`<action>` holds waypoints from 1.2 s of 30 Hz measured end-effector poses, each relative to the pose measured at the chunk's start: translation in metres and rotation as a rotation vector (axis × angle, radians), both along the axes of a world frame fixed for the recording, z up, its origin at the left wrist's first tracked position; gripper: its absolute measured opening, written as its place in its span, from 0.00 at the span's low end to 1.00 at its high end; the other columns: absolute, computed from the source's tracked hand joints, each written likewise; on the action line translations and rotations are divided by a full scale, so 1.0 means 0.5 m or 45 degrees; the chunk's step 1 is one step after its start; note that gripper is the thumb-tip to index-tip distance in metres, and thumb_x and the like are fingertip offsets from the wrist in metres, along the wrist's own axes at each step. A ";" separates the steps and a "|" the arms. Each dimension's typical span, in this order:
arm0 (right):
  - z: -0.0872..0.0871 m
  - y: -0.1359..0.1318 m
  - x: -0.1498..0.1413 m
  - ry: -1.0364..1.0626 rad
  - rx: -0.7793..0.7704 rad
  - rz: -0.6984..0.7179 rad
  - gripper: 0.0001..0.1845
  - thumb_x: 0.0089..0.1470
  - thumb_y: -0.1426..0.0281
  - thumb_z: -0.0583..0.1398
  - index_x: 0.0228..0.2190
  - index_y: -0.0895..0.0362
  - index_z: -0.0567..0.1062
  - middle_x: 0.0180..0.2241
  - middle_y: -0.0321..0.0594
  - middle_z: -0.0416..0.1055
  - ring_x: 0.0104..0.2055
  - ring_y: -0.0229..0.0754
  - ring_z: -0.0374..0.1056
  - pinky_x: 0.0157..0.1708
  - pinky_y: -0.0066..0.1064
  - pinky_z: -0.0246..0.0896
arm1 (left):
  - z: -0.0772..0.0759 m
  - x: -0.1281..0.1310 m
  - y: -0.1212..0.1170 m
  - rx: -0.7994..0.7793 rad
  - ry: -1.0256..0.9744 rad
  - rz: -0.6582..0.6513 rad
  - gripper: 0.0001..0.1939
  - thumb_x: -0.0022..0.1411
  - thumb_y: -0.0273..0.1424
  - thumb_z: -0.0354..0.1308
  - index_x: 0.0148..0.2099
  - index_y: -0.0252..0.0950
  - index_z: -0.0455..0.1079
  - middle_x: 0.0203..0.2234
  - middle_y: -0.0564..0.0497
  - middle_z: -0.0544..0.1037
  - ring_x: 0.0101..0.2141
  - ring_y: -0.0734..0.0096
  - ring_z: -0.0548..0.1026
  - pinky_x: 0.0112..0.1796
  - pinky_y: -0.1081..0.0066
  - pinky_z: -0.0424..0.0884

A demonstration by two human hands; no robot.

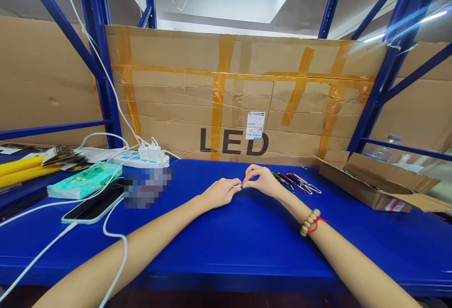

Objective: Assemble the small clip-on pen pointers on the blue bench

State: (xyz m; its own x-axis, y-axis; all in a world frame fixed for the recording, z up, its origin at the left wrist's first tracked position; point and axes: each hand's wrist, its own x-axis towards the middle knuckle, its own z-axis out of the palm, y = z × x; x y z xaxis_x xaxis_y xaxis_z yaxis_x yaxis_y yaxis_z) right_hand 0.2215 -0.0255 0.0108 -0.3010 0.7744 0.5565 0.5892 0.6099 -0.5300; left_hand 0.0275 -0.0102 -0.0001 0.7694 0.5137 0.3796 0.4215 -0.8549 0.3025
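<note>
Over the middle of the blue tabletop [226, 247], my two hands meet at a small, slim, shiny silver piece [239, 186]. My left hand [219, 192] is closed on it, with the tip sticking out past the thumb and forefinger. From the other side, my right hand [262, 180] pinches the end of the same piece between thumb and forefinger. Most of the piece is hidden by the fingers, so its exact kind is unclear. Just right of my right hand lies a loose bunch of slim coloured things [298, 182], green, red and silver, that look like pens.
An opened cardboard box [370, 195] stands at the right. On the left lie a phone [93, 204] with a white cable, a teal tissue pack [84, 179] and a power strip [123, 158]. A large cardboard panel [169, 105] closes off the back between blue posts.
</note>
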 end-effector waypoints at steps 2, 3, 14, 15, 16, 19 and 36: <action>0.002 -0.003 -0.002 -0.011 -0.030 0.000 0.15 0.40 0.58 0.64 0.20 0.58 0.77 0.27 0.37 0.64 0.29 0.33 0.61 0.34 0.26 0.56 | 0.001 0.000 -0.001 -0.010 0.001 0.004 0.11 0.64 0.32 0.42 0.40 0.39 0.65 0.30 0.53 0.73 0.31 0.70 0.71 0.30 0.75 0.62; 0.004 -0.005 -0.004 -0.012 -0.044 -0.007 0.15 0.40 0.58 0.64 0.20 0.59 0.77 0.27 0.37 0.65 0.30 0.33 0.62 0.34 0.26 0.57 | 0.001 -0.001 -0.001 -0.013 -0.007 0.004 0.11 0.64 0.32 0.42 0.40 0.39 0.65 0.30 0.53 0.73 0.31 0.70 0.71 0.30 0.75 0.62; 0.017 -0.027 -0.021 0.088 -0.345 -0.152 0.17 0.39 0.59 0.63 0.21 0.62 0.76 0.25 0.39 0.68 0.28 0.33 0.61 0.27 0.23 0.53 | 0.002 0.000 0.001 -0.055 -0.103 0.027 0.10 0.64 0.33 0.42 0.39 0.39 0.65 0.32 0.53 0.73 0.32 0.70 0.71 0.32 0.75 0.63; 0.018 -0.029 -0.024 0.102 -0.373 -0.157 0.18 0.39 0.58 0.63 0.20 0.63 0.76 0.25 0.39 0.68 0.28 0.33 0.61 0.26 0.23 0.53 | 0.002 0.001 0.001 -0.051 -0.108 0.033 0.10 0.64 0.33 0.43 0.38 0.39 0.65 0.32 0.53 0.73 0.32 0.70 0.71 0.31 0.75 0.63; 0.019 -0.030 -0.027 0.115 -0.400 -0.157 0.19 0.39 0.57 0.63 0.20 0.63 0.76 0.25 0.39 0.67 0.28 0.33 0.60 0.26 0.23 0.52 | 0.002 0.001 0.001 -0.046 -0.105 0.040 0.10 0.64 0.33 0.43 0.38 0.38 0.64 0.31 0.53 0.73 0.32 0.70 0.71 0.31 0.75 0.63; 0.019 -0.032 -0.037 0.157 -0.474 -0.151 0.21 0.36 0.56 0.64 0.17 0.63 0.74 0.23 0.38 0.67 0.27 0.32 0.59 0.25 0.22 0.51 | 0.002 0.004 0.001 -0.036 -0.072 0.051 0.09 0.64 0.34 0.44 0.37 0.38 0.64 0.30 0.54 0.73 0.31 0.70 0.71 0.30 0.76 0.62; 0.001 -0.011 -0.035 0.290 -0.340 -0.282 0.19 0.37 0.57 0.64 0.26 0.61 0.78 0.29 0.39 0.73 0.28 0.34 0.64 0.30 0.23 0.57 | -0.018 0.008 0.022 0.120 -0.110 -0.019 0.18 0.61 0.20 0.38 0.51 0.36 0.58 0.37 0.48 0.70 0.38 0.67 0.66 0.43 0.65 0.63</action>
